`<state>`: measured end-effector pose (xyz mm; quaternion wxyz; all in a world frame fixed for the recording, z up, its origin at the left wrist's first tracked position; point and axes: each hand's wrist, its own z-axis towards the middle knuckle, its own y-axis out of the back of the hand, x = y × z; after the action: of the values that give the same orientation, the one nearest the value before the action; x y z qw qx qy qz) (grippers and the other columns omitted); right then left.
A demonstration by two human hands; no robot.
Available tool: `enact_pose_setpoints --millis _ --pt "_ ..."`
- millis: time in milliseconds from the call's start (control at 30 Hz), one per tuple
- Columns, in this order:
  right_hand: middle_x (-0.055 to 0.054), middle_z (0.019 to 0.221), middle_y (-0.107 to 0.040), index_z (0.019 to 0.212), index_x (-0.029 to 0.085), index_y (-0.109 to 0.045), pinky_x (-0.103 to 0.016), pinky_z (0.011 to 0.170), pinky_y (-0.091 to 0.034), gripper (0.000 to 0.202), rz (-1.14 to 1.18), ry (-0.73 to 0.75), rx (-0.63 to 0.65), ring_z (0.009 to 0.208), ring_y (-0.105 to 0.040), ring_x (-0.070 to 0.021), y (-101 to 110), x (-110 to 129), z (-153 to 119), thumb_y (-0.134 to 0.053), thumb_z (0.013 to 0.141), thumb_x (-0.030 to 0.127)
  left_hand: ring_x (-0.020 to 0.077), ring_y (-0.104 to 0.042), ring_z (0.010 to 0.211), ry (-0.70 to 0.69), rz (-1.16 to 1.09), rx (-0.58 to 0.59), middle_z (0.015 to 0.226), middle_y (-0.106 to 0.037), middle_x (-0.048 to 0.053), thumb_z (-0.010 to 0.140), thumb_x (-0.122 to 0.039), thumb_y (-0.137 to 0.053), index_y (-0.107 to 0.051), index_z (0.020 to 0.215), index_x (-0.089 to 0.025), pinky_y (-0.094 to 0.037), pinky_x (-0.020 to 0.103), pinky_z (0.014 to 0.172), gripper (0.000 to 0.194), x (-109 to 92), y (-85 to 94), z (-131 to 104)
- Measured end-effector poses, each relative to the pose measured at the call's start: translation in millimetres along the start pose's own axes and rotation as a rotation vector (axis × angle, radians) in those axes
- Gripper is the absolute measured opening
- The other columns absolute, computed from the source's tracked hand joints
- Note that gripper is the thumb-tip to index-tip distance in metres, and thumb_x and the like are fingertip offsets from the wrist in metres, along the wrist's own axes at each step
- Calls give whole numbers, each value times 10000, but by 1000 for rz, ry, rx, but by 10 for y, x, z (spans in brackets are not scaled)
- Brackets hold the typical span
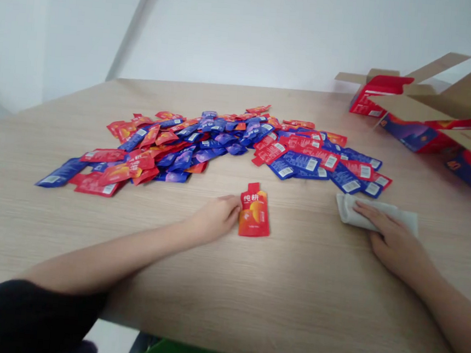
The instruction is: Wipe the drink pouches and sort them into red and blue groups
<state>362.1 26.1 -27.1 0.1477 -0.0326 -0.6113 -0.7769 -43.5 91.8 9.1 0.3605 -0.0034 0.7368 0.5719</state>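
Note:
A red sachet (pixel 255 217) with orange fruit printed on it and a tab at its top lies front side up at the middle of the table. My left hand (pixel 221 215) is closed at its left edge, the fingertips pinching it there. Over to the right, my right hand (pixel 390 239) has its fingers laid over a folded white cloth (pixel 405 218) and holds it against the tabletop. The thumb of that hand is partly out of sight.
Behind the hands, a loose heap of red and blue sachets (pixel 176 144) spreads to the left. Overlapping sachets with barcodes showing (pixel 309 160) lie to the right. Opened cardboard boxes (pixel 422 135) with raised flaps stand at the right. A white wall (pixel 252 29) rises behind the table (pixel 281 312).

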Motion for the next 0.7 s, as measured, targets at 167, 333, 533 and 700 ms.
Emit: enact_pose_setpoints --millis 167,333,533,700 --pt "-133 1422 -547 1364 46 -561 -300 1137 -295 519 -36 -14 -9 1341 -474 -224 -21 -30 2 -381 878 80 234 -664 906 -254 311 71 976 -707 81 968 -386 -385 -698 1032 -258 -509 376 810 344 -282 99 -258" --pt "-137 1423 -547 1364 86 -558 -337 1133 -354 503 -141 -4 6 1302 -518 -256 -11 -8 -10 -409 885 102 257 -321 1421 -784 443 60 1515 -435 75 974 -202 -396 -473 1418 -202 -275 443 1128 450 -213 -45 -195" --pt "-123 1374 -595 1316 141 -615 -341 1024 -421 461 -253 -99 43 1242 -562 -259 103 106 124 -453 884 144 308 -449 1260 -483 501 -73 1413 -511 152 1001 -325 -384 -443 1443 -114 -359 453 1031 493 -167 -400 -181" --pt "-168 1143 -693 1191 91 -693 -347 842 -458 401 -260 -201 -21 1038 -639 -254 256 477 522 -434 900 188 317 -530 1095 -254 594 -173 1267 -586 177 1000 -431 -394 -499 1388 -48 -447 429 887 555 -281 -371 -270"
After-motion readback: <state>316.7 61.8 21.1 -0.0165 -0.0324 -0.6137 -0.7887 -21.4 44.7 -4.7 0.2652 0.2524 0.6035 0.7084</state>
